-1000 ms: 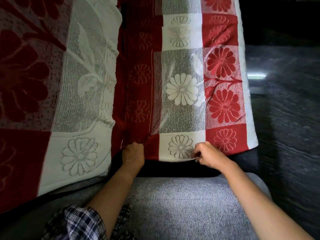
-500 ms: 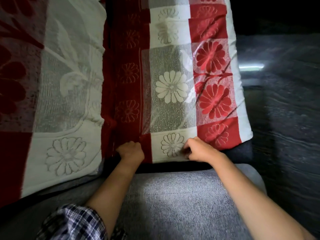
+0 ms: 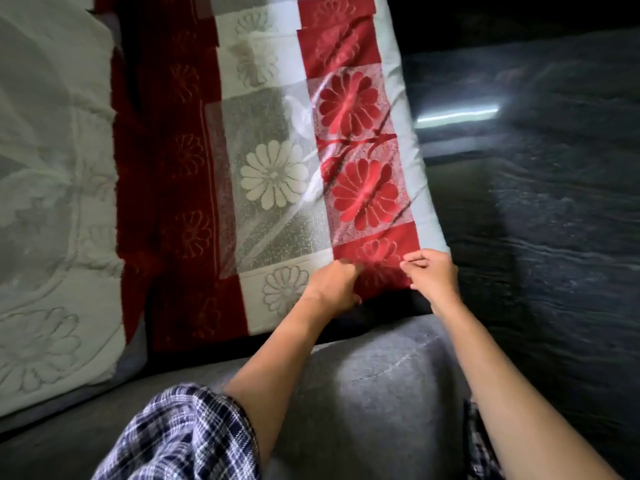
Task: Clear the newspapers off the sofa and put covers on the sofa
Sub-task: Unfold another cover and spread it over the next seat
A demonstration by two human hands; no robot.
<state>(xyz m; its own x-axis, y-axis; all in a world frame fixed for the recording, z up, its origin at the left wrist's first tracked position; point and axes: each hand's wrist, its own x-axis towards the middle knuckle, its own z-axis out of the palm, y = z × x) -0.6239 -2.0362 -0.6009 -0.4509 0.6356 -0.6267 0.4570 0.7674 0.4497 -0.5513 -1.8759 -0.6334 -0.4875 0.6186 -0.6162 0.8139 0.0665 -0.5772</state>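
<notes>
Both hands have shifted right along the lower edge of the cover (image 3: pixel 273 174) to its red corner square. The left hand (image 3: pixel 334 285) grips the fabric with curled fingers, and the right hand (image 3: pixel 433 275) pinches it beside the white border. The cover hangs over the back cushion, above the grey seat (image 3: pixel 374 393).

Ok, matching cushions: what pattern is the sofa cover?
The cover: red and white squares with flowers; head view.

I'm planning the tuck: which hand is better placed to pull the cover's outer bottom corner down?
Probably the right hand: its fingers pinch the floral cover right beside that white-edged corner, while the left hand grips the hem further in.
</notes>
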